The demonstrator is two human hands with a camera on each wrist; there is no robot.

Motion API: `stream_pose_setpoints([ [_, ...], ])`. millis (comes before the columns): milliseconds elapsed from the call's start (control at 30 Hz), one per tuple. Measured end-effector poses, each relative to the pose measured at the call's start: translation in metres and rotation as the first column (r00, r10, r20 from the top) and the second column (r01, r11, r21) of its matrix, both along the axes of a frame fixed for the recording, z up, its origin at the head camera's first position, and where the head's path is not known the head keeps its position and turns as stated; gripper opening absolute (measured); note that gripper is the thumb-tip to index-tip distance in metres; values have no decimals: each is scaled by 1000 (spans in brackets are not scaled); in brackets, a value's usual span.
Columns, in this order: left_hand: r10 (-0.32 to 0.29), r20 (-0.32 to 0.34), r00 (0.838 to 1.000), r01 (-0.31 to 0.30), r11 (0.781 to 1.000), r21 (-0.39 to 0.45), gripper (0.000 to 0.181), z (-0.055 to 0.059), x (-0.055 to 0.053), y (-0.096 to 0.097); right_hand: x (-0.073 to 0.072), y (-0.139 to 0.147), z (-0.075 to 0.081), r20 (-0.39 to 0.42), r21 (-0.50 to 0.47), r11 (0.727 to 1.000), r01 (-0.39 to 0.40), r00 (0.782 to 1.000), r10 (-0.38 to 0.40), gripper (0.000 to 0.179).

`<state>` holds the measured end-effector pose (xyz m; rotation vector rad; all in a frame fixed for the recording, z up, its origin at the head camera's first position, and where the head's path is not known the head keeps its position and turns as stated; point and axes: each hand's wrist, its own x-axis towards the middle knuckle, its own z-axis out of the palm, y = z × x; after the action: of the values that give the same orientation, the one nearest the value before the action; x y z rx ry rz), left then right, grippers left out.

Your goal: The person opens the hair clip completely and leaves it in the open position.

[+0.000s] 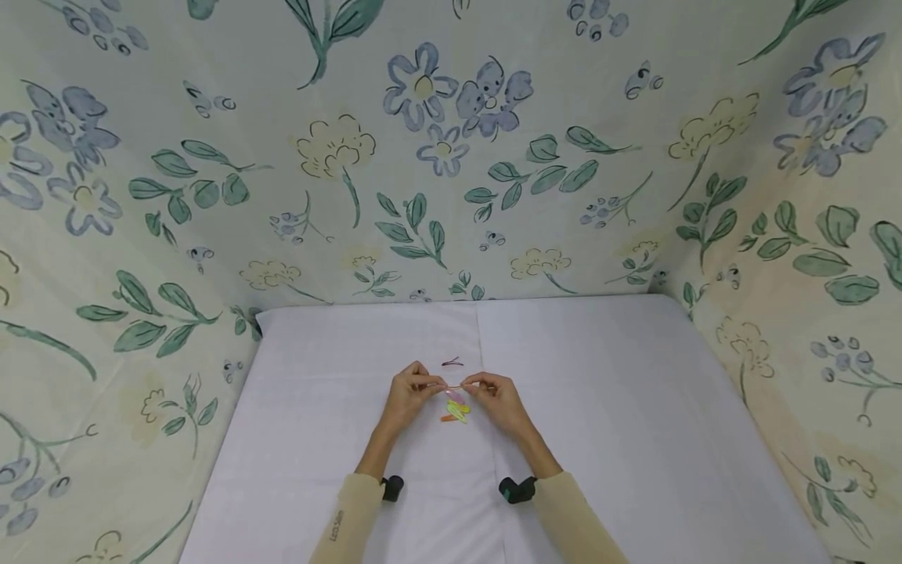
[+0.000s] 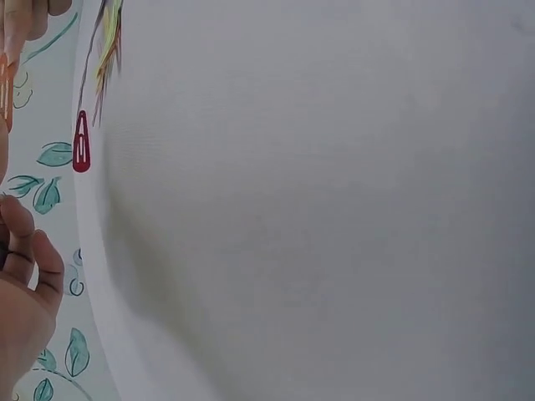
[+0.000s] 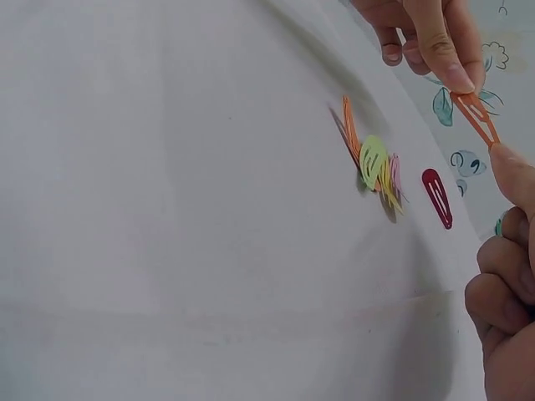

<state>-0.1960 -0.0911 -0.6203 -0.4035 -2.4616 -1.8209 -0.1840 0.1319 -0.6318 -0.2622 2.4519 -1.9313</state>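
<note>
Between the two hands an orange snap hair clip (image 3: 476, 119) is stretched out above the white cloth. My left hand (image 1: 410, 395) pinches one end of it between thumb and index finger. The other end is pinched by my right hand (image 1: 500, 399), whose remaining fingers curl in, as the right wrist view shows. A dark red snap clip (image 3: 437, 199) lies alone on the cloth, just beyond the hands in the head view. Nearer the body, a small pile holds a light green clip (image 3: 373, 163), a pink clip (image 3: 395, 171), yellow ones and orange clips (image 3: 350, 125), partly overlapping.
A white cloth (image 1: 599, 407) with a fold line covers the table. Floral fabric (image 1: 437, 219) hangs behind it and along both sides. Dark wrist devices (image 1: 517, 490) sit at the cuffs of the light sleeves (image 1: 574, 517).
</note>
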Motion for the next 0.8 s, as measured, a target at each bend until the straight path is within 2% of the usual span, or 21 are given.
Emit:
stream_pose_setpoints([
  [133, 18, -10, 1000, -18, 999, -36, 13, 0, -1, 1, -1, -1, 2, 6, 29, 1000, 9, 1000, -9, 11],
  [400, 53, -86, 995, -63, 990, -124, 11, -6, -7, 4, -10, -3, 3, 10, 179, 984, -17, 1000, 15, 6],
  [500, 65, -116, 991, -90, 972, -219, 9, -11, -13, 6, -16, -4, -1, 3, 228, 974, -20, 1000, 20, 7],
  [633, 73, -134, 988, -116, 931, -347, 5, -15, -21, 9, -23, -7, -7, -15, 295, 955, -24, 999, 29, 9],
  [800, 59, -149, 987, -118, 899, -422, 4, -12, -27, 12, -31, -9, -6, -52, 379, 925, 6, 999, 15, 9],
])
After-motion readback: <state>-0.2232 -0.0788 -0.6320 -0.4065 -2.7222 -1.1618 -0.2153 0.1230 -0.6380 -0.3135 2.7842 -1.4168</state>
